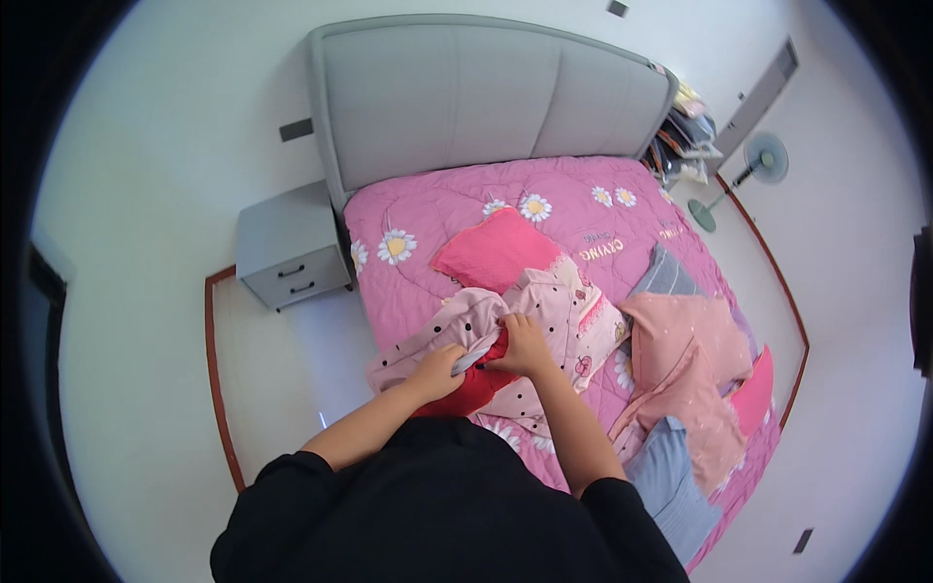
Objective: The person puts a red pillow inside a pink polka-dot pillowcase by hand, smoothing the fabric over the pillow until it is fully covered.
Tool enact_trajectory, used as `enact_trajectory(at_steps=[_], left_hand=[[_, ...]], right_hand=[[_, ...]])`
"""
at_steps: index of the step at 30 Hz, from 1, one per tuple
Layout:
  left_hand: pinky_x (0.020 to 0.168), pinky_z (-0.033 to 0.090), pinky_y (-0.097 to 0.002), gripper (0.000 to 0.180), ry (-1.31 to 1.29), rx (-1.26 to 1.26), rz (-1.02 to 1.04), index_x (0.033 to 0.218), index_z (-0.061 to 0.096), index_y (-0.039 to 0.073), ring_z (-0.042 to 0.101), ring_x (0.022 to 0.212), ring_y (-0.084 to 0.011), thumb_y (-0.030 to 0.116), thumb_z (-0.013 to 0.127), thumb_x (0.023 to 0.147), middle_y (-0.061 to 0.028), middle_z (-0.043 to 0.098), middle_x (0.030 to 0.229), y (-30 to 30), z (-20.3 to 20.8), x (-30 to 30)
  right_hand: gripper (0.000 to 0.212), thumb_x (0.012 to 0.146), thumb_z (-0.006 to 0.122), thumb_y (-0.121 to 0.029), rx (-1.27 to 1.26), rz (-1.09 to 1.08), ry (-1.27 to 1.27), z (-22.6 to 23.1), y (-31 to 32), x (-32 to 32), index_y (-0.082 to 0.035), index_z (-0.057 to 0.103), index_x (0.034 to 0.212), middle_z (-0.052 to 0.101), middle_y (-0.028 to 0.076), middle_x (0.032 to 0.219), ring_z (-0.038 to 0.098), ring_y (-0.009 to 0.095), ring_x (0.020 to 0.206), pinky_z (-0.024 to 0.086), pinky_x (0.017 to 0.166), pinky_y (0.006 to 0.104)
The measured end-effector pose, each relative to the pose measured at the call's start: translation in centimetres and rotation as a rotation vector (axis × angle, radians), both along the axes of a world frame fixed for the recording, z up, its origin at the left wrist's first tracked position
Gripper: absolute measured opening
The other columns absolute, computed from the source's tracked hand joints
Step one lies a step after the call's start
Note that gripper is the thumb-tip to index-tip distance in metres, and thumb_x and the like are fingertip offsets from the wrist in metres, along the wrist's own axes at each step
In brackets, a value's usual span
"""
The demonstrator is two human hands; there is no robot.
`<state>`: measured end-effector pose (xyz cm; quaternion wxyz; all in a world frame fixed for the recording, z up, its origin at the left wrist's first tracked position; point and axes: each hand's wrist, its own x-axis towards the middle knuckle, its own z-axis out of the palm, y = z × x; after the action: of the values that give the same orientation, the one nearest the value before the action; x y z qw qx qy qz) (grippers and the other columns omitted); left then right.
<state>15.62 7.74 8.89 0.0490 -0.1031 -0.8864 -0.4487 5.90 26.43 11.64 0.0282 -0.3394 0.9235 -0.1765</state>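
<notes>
Both hands are on a pale pink cloth cover with black dots (437, 328), bunched up at the near left edge of the bed. My left hand (437, 375) pinches the cover's greyish folded edge. Just right of it, my right hand (523, 348) is closed on the same cover, its thumb by the red part. A red, cushion-like piece (476, 391) shows under and between my hands; part of it is hidden by the cover. More dotted cloth (546, 303) spreads to the right, against a cream pillow with pink prints (601, 335). A bright pink pillow (498, 249) lies just beyond.
The bed has a pink daisy-print quilt (397, 277) and a grey headboard (437, 92). Peach pillows (685, 340) and blue-grey cloth (671, 486) lie at the right. A grey nightstand (287, 233) stands left, a fan (766, 158) and piled clothes (685, 136) at the far right.
</notes>
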Motion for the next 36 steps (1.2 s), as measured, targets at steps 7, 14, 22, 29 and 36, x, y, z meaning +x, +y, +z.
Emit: enact_trajectory(at_steps=[7, 14, 22, 29, 36], left_hand=[[0.085, 0.042, -0.0381, 0.039, -0.098, -0.111, 0.075, 0.104, 0.051, 0.004, 0.051, 0.097, -0.0328, 0.01, 0.062, 0.067, -0.0159, 0.05, 0.106, -4.0, -7.1, 1.7], [0.083, 0.044, -0.0425, 0.049, -0.418, -0.206, 0.398, 0.112, 0.045, 0.003, 0.051, 0.1, -0.0359, 0.017, 0.064, 0.069, -0.0193, 0.049, 0.11, -7.9, -13.1, 4.0], [0.092, 0.04, -0.0369, 0.069, -0.552, 0.291, 0.373, 0.123, 0.037, 0.002, 0.049, 0.108, -0.0335, 0.023, 0.069, 0.065, -0.0217, 0.046, 0.119, -6.8, -20.8, 4.1], [0.08, 0.049, -0.0463, 0.072, -1.176, 1.137, 0.333, 0.128, 0.026, 0.003, 0.054, 0.1, -0.0343, 0.01, 0.066, 0.068, -0.021, 0.046, 0.118, -6.8, -19.1, 2.5], [0.08, 0.048, -0.0412, 0.048, -0.883, 1.059, 0.281, 0.118, 0.044, 0.001, 0.056, 0.096, -0.0282, 0.005, 0.063, 0.075, -0.015, 0.055, 0.109, -7.3, -14.3, -0.1]], right_hand=[[0.075, 0.049, 0.081, -0.034, -0.192, -0.228, -0.001, -5.5, 2.3, 1.7, -0.001, 0.046, 0.107, 0.052, 0.016, 0.101, 0.048, 0.033, 0.097, 0.04, 0.083, 0.0398], [0.072, 0.048, 0.082, -0.025, -0.266, -0.38, -0.002, -6.1, 5.9, 3.4, -0.001, 0.046, 0.106, 0.052, 0.017, 0.101, 0.051, 0.033, 0.097, 0.041, 0.084, 0.0385], [0.068, 0.049, 0.08, -0.022, -0.341, -0.524, 0.034, -6.7, 9.1, 7.9, -0.001, 0.049, 0.105, 0.053, 0.015, 0.096, 0.05, 0.032, 0.094, 0.042, 0.081, 0.0391], [0.07, 0.05, 0.081, -0.025, -0.27, -0.62, -0.026, -6.5, 9.2, 7.8, -0.003, 0.048, 0.108, 0.05, 0.016, 0.103, 0.049, 0.031, 0.097, 0.041, 0.084, 0.0384], [0.072, 0.052, 0.08, -0.026, -0.412, -0.652, -0.003, -5.5, 8.2, 4.7, 0.002, 0.048, 0.11, 0.053, 0.019, 0.102, 0.051, 0.033, 0.096, 0.041, 0.085, 0.0386]])
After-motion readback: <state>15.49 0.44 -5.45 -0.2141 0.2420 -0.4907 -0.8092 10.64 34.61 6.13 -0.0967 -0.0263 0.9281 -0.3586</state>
